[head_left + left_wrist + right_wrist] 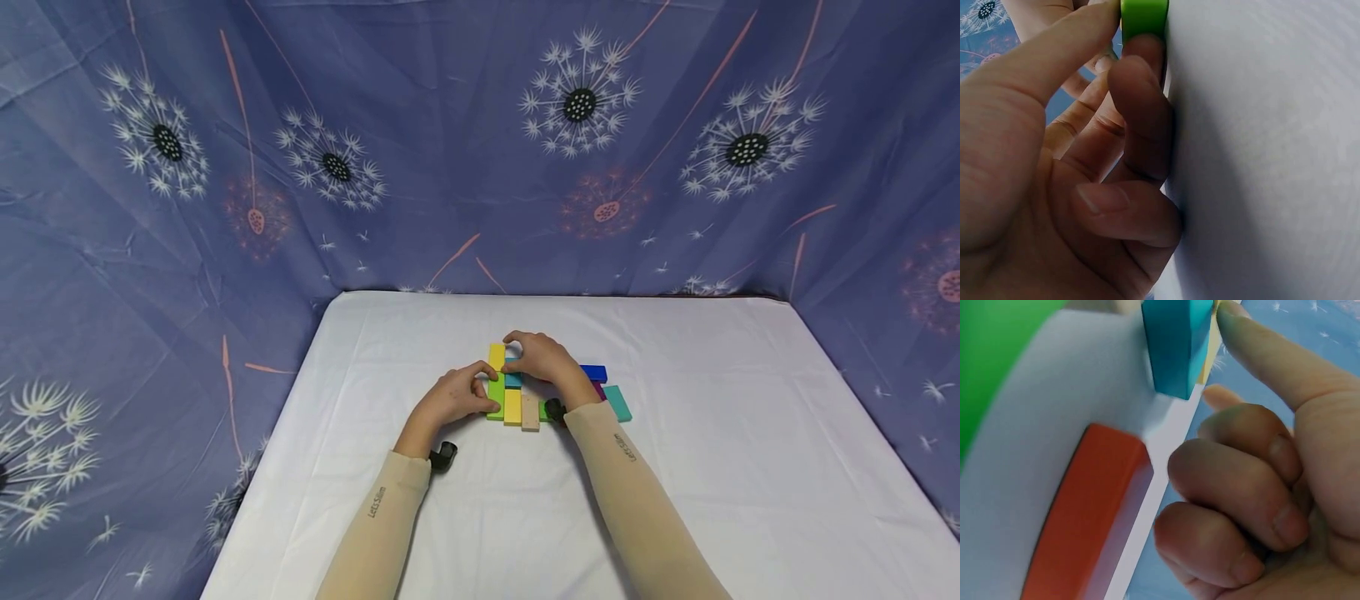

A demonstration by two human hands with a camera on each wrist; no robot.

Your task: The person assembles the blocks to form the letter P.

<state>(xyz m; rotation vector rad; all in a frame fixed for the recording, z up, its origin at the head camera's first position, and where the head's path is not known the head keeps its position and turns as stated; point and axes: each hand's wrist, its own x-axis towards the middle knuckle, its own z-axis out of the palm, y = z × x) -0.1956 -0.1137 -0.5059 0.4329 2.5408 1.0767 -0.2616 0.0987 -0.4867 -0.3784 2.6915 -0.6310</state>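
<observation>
In the head view my left hand (454,395) has its thumb and index finger on a light green block (496,397), which it pinches. The left wrist view shows that green block (1145,17) at the top, against the fingertips, with the other fingers curled near the cloth. My right hand (543,357) pinches a yellow block (497,356) just beyond the green one. A teal block (513,380) lies beside these, partly under the right hand. The right wrist view shows the teal block (1175,347) in front of a sliver of yellow.
Nearer me lie a second yellow block (512,407) and a plain wooden block (530,412). Right of them are a green block (544,411), a blue block (595,373), a purple block (598,390) and a turquoise block (618,403). A red block (1088,512) shows below the right hand.
</observation>
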